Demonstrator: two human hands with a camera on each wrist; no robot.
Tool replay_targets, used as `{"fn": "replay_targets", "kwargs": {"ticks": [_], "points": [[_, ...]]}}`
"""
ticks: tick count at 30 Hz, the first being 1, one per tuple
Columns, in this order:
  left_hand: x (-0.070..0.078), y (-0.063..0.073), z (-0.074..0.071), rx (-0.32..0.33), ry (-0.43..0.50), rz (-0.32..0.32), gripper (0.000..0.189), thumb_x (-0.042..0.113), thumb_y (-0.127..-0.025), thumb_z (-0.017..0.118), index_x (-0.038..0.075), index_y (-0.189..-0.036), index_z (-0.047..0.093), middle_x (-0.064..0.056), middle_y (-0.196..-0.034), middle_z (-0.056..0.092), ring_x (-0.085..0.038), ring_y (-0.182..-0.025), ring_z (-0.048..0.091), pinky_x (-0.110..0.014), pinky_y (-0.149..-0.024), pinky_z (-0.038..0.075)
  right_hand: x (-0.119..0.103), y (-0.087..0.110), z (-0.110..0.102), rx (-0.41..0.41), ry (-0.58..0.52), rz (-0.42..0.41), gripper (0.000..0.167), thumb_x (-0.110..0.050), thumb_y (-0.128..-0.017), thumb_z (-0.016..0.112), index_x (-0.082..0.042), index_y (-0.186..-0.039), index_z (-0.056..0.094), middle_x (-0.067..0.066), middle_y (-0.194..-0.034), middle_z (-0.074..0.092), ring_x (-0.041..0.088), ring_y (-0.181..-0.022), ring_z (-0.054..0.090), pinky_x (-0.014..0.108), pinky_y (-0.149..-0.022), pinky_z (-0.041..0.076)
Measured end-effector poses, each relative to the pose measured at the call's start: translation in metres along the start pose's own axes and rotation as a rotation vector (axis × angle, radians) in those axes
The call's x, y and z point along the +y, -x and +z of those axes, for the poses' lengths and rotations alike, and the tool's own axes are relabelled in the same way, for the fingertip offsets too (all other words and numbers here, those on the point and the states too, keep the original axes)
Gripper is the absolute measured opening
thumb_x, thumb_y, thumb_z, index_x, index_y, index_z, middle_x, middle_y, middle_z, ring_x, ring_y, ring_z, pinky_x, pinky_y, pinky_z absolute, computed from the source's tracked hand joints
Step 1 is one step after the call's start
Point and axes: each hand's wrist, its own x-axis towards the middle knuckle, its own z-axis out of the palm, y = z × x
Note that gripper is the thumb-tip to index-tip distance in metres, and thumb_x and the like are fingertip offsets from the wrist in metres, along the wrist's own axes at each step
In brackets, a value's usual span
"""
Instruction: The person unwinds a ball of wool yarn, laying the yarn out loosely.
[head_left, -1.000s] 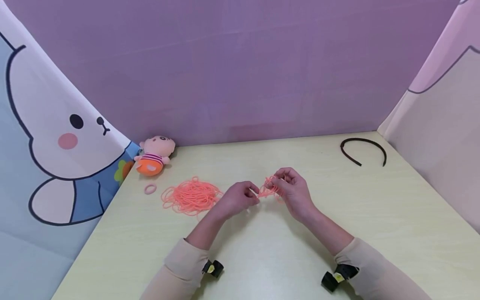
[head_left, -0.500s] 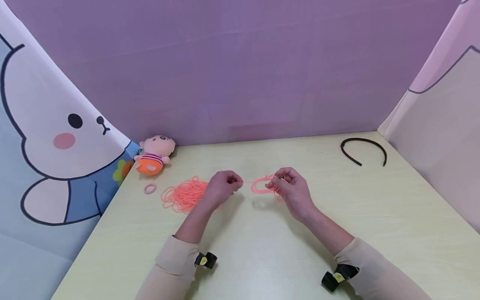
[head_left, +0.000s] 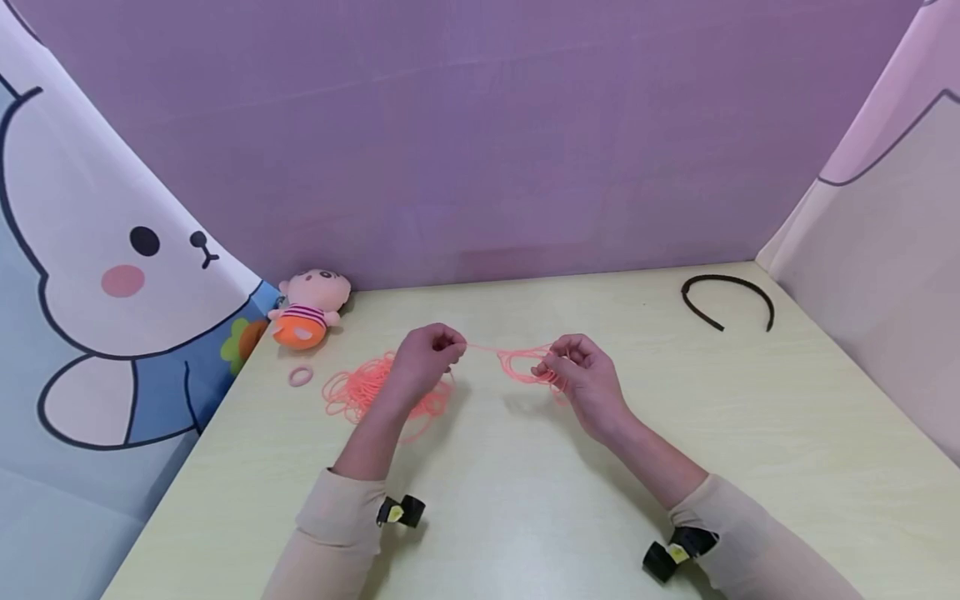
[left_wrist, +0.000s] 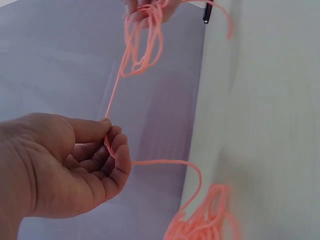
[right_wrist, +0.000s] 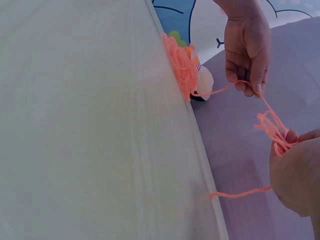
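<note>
My right hand (head_left: 588,379) holds several loops of thin coral-pink cord (head_left: 517,364), gathered between thumb and fingers above the table. One strand runs left from these loops to my left hand (head_left: 423,362), which pinches it between thumb and fingertips. In the left wrist view that strand is stretched between both hands, and slack cord (left_wrist: 192,167) leads from the left hand's fingers down to the loose pile (left_wrist: 205,220). The pile of cord (head_left: 360,387) lies on the table, partly hidden behind my left hand and forearm. A free tail of cord (right_wrist: 240,194) hangs from the right hand.
A pink plush doll (head_left: 307,308) in an orange bottom sits at the table's back left, with a small pink ring (head_left: 300,377) in front of it. A black headband (head_left: 727,279) lies at the back right. Purple cloth (head_left: 480,150) hangs behind the table (head_left: 525,517).
My left hand has moved left and up from near the right hand, drawing a strand out between them. The loops at the right hand now hang longer. The right hand has stayed put.
</note>
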Motion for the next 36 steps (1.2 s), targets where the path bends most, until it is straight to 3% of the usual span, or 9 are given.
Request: {"fn": "replay_targets", "kwargs": {"ticks": [10, 19, 29, 36], "points": [[0.001, 0.0, -0.007, 0.019, 0.032, 0.027, 0.009, 0.013, -0.1, 0.064, 0.006, -0.103, 0.068, -0.012, -0.095, 0.064, -0.024, -0.086, 0.059, -0.051, -0.088, 0.053, 0.0, -0.001, -0.002, 0.089, 0.029, 0.017, 0.013, 0.007, -0.097, 0.06, 0.0, -0.105, 0.053, 0.005, -0.088, 0.06, 0.021, -0.087, 0.07, 0.036, -0.087, 0.057], [0.001, 0.001, -0.019, 0.046, 0.029, 0.034, 0.015, 0.013, -0.1, 0.063, 0.001, -0.109, 0.067, -0.012, -0.096, 0.063, -0.025, -0.088, 0.06, -0.04, -0.082, 0.055, 0.002, -0.001, -0.005, 0.113, 0.019, -0.016, 0.014, 0.01, -0.096, 0.059, -0.001, -0.102, 0.053, 0.005, -0.089, 0.066, 0.019, -0.086, 0.07, 0.034, -0.086, 0.057], [-0.008, -0.001, -0.058, 0.138, 0.033, -0.051, 0.021, 0.016, -0.104, 0.06, 0.002, -0.118, 0.063, -0.017, -0.11, 0.061, -0.026, -0.096, 0.06, -0.041, -0.089, 0.054, 0.002, -0.002, -0.003, 0.136, 0.013, -0.015, 0.015, 0.01, -0.096, 0.06, -0.002, -0.102, 0.054, 0.004, -0.085, 0.066, 0.016, -0.08, 0.067, 0.03, -0.082, 0.056], [-0.014, 0.001, -0.083, 0.211, 0.04, -0.135, 0.024, 0.019, -0.105, 0.057, 0.005, -0.124, 0.061, -0.015, -0.115, 0.059, -0.026, -0.101, 0.059, -0.031, -0.085, 0.054, 0.002, -0.001, -0.004, 0.138, 0.027, -0.011, 0.014, 0.009, -0.096, 0.06, -0.002, -0.102, 0.054, 0.003, -0.084, 0.067, 0.018, -0.079, 0.07, 0.026, -0.074, 0.054]]}}
